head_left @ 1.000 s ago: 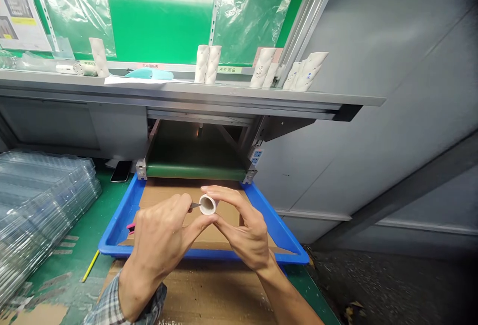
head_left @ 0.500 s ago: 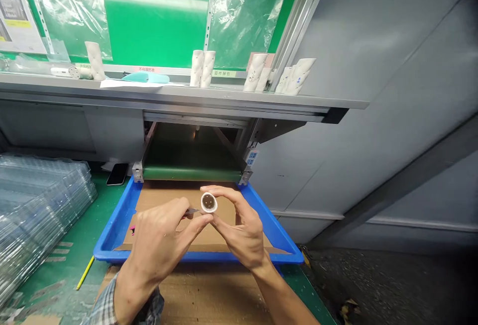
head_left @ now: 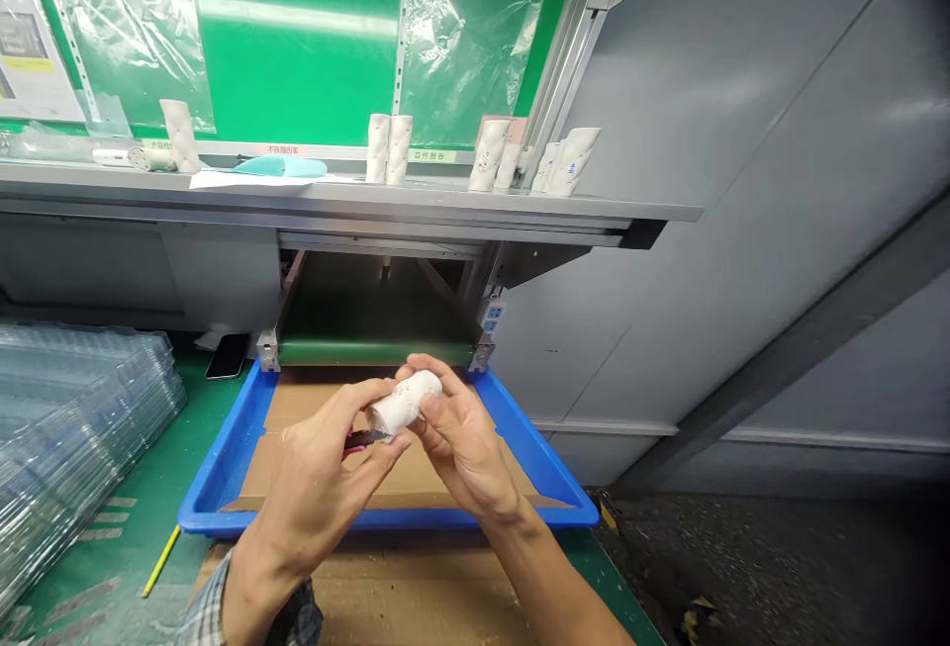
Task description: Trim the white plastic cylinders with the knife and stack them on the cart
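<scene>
A short white cylinder [head_left: 405,403] with a patterned surface lies slanted between my two hands above the cardboard. My right hand [head_left: 464,443] is closed around its right end, thumb in front and fingers behind. My left hand [head_left: 316,473] is closed on a small pink-handled tool [head_left: 362,440] with a dark, metallic head; most of it is hidden in the palm. The tip of this tool is close to the cylinder's lower left end, and my left index finger touches the cylinder's upper side. Whether the tip touches the cylinder I cannot tell.
Below my hands is a blue tray [head_left: 194,506] lined with cardboard [head_left: 252,473], in front of a green conveyor belt [head_left: 378,349]. Stacked clear plastic trays [head_left: 81,428], a phone [head_left: 227,357] and a yellow stick [head_left: 160,561] lie left. Several white cylinders stand on the shelf [head_left: 445,199].
The white cylinder has turned from end-on, its pinned open end facing me, to side-on. My right fingers have shifted around it. The view has moved slightly.
</scene>
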A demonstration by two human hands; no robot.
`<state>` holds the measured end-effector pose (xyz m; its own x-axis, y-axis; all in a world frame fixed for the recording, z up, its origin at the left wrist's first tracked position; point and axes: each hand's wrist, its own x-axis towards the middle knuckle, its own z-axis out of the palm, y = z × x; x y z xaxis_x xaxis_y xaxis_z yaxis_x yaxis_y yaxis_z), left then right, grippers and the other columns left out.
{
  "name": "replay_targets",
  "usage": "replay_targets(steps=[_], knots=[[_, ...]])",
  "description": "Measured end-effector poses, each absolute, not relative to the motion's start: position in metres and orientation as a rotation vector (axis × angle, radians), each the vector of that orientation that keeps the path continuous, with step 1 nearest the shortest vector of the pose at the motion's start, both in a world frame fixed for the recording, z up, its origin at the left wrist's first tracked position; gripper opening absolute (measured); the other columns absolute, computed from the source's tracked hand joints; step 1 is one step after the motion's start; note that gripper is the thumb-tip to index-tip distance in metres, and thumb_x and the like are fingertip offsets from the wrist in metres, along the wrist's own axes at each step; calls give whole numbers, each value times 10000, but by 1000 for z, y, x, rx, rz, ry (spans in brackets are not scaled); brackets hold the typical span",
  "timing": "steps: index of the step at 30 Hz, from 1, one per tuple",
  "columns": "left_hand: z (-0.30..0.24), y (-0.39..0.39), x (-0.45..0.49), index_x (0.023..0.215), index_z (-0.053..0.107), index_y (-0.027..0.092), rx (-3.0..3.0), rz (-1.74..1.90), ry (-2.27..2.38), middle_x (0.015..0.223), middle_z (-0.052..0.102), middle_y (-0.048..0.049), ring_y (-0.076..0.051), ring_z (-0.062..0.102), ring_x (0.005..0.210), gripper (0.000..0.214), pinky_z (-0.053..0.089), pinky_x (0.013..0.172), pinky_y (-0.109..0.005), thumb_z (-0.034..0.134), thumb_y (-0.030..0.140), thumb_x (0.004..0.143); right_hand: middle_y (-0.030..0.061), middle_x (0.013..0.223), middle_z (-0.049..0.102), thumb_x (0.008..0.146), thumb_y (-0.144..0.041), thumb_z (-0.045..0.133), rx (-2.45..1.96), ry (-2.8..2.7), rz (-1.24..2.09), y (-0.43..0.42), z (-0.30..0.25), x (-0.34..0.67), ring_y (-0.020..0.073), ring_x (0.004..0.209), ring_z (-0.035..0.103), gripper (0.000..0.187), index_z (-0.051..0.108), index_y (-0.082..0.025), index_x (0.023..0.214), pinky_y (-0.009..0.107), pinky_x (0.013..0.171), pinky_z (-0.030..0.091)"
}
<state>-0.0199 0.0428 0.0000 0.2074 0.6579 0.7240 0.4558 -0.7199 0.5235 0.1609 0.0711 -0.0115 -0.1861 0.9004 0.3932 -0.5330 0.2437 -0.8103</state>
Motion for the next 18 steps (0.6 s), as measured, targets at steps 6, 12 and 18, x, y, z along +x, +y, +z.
replay_targets(steps=[6, 12, 18], knots=[[6, 36, -22, 1189, 663, 253, 2287, 1660, 983, 861, 653, 25, -96, 549, 640, 200, 460, 588, -202, 713, 210, 1000, 65, 1233, 746, 1006, -514, 716, -576, -1451, 1150, 73, -17, 153, 192, 1140, 712, 335, 742, -252, 1212, 302, 1024, 583], [6, 28, -20, 1265, 645, 245, 2430, 1655, 906, 800, 627, 22, -111, 469, 587, 300, 391, 508, -230, 720, 185, 981, 13, 961, 775, 1031, -415, 687, -642, -1510, 933, 73, -12, 163, 167, 930, 755, 167, 740, -258, 1051, 279, 881, 613], [15, 13, -12, 1296, 628, 223, 2543, 1621, 876, 787, 638, 17, -116, 524, 587, 328, 438, 500, -233, 688, 152, 981, -21, 726, 746, 1054, -380, 638, -743, -1694, 510, 76, -7, 178, 161, 663, 735, 179, 750, -244, 1018, 281, 723, 610]])
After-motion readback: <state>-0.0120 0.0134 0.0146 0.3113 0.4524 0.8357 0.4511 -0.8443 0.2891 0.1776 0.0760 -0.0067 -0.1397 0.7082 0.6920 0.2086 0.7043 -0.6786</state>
